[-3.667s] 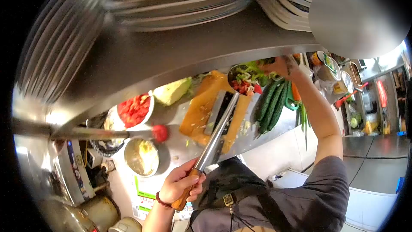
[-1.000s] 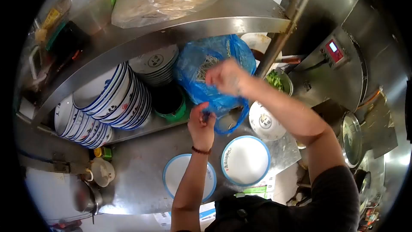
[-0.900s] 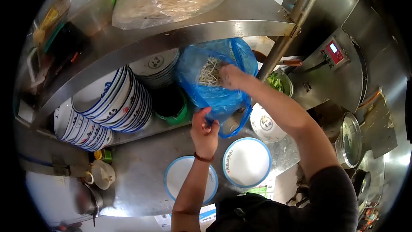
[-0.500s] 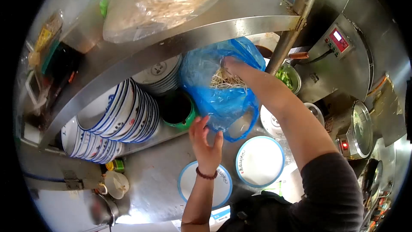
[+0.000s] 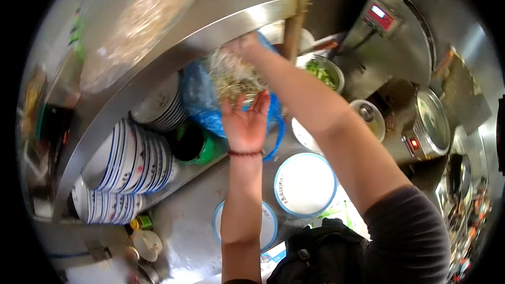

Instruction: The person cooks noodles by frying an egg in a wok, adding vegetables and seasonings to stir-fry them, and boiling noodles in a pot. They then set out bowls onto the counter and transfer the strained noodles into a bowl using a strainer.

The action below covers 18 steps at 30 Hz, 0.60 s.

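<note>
A blue plastic bag (image 5: pixel 197 97) lies open below the curved shelf, full of pale bean sprouts (image 5: pixel 231 81). My left hand (image 5: pixel 245 121) is palm up at the bag's near side, its fingers spread beneath the sprouts. At the far side of the bag is my right hand (image 5: pixel 242 46), blurred by motion and partly behind sprouts; its fingers cannot be made out. Two white plates with blue rims, one (image 5: pixel 305 184) to the right and one (image 5: pixel 269 224) partly behind my left forearm, rest on the steel counter (image 5: pixel 184 231).
Stacked bowls (image 5: pixel 131 160) and plates (image 5: pixel 158 106) stand at left, beside a green container (image 5: pixel 206 150). The steel shelf edge (image 5: pixel 210 37) and a post (image 5: pixel 295 21) are close to my right hand. At right are a bowl of greens (image 5: pixel 336 76) and a lidded pot (image 5: pixel 434 121).
My left hand has moved up to the bag with its palm turned up. My right hand has moved to the bag's far side, and more sprouts show. The whole view has shifted.
</note>
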Each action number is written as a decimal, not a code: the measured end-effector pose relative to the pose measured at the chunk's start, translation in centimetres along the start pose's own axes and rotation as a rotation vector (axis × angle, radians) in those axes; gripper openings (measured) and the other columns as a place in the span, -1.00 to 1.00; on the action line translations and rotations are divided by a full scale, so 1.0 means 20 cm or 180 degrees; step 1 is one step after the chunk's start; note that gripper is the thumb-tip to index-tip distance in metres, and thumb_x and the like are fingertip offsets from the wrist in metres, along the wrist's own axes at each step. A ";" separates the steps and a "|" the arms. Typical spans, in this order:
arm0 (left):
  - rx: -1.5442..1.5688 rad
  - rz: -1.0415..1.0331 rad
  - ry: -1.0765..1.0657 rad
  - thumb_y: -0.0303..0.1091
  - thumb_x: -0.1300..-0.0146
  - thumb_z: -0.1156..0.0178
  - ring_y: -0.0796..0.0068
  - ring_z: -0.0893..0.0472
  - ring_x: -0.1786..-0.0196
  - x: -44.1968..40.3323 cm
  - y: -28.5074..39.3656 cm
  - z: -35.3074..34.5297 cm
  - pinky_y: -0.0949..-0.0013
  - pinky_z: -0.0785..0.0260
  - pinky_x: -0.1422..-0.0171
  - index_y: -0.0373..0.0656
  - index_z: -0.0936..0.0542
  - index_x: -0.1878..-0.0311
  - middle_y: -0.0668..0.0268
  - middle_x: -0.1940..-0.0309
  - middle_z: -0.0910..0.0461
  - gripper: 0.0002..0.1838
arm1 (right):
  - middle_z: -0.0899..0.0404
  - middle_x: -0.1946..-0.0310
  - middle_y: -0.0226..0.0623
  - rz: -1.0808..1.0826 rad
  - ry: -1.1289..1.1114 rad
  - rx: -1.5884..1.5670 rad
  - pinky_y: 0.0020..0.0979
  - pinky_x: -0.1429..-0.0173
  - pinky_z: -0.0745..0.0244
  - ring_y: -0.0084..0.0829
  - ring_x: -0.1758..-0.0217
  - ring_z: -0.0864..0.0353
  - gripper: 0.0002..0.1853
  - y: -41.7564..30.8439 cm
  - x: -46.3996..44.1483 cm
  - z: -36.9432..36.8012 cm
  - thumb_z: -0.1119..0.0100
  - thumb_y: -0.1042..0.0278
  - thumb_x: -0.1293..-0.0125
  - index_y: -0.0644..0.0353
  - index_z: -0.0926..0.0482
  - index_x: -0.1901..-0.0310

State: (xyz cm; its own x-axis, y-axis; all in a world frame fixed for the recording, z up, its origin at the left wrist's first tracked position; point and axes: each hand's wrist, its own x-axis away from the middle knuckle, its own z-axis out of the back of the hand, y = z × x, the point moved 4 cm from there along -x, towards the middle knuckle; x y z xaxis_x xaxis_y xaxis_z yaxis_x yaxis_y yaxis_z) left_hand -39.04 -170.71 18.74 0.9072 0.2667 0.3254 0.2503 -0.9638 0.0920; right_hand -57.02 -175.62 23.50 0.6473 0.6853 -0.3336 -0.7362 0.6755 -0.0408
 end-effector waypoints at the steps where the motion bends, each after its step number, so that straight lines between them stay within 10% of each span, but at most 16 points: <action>1: -0.0052 0.0050 0.0038 -0.05 -0.31 0.13 0.02 -0.13 -0.31 -0.05 -0.03 -0.03 0.04 0.04 -0.39 -0.29 -0.11 -0.25 0.03 -0.27 -0.14 -0.41 | -0.31 -0.19 -0.21 -0.0055 -0.0011 -0.0045 -0.23 -0.34 -0.04 -0.26 -0.28 -0.21 -0.51 -0.02 0.03 -0.07 0.28 0.03 -0.27 0.07 -0.32 -0.16; 4: 0.0155 0.0559 -0.1213 -0.04 -0.29 0.14 0.15 -0.24 -0.25 -0.27 0.00 0.05 0.09 -0.11 -0.30 -0.23 -0.19 -0.24 0.09 -0.18 -0.23 -0.43 | -0.33 -0.16 -0.21 -0.0050 0.0172 -0.0676 -0.24 -0.31 -0.08 -0.27 -0.24 -0.24 -0.53 -0.04 0.31 -0.03 0.23 0.07 -0.25 0.09 -0.33 -0.14; 11: -0.1341 -0.0629 -0.0147 -0.09 -0.29 0.13 0.20 -0.26 -0.23 -0.20 -0.23 0.19 0.19 -0.14 -0.28 -0.22 -0.22 -0.23 0.12 -0.17 -0.26 -0.47 | -0.38 -0.09 -0.20 -0.0630 -0.0024 -0.4666 -0.26 -0.23 -0.18 -0.28 -0.16 -0.32 -0.57 0.33 1.48 0.20 0.11 0.17 -0.21 0.14 -0.37 -0.09; 18: -0.3306 -0.0870 -0.0576 -0.14 -0.29 0.12 0.25 -0.29 -0.22 0.14 -1.45 0.39 0.29 -0.18 -0.26 -0.22 -0.24 -0.22 0.15 -0.17 -0.28 -0.50 | -0.44 -0.01 -0.20 -0.1577 0.1174 -0.7456 -0.27 -0.15 -0.28 -0.30 -0.07 -0.40 -0.60 1.03 2.56 0.57 -0.01 0.27 -0.16 0.20 -0.40 -0.04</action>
State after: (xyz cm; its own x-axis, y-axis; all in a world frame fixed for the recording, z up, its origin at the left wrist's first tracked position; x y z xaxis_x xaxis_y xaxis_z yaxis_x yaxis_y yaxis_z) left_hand -41.16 -142.00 9.57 0.9219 0.3857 0.0375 0.1204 -0.3770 0.9183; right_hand -36.90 -123.51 16.29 0.9114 0.4089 -0.0476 0.3076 -0.7534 -0.5812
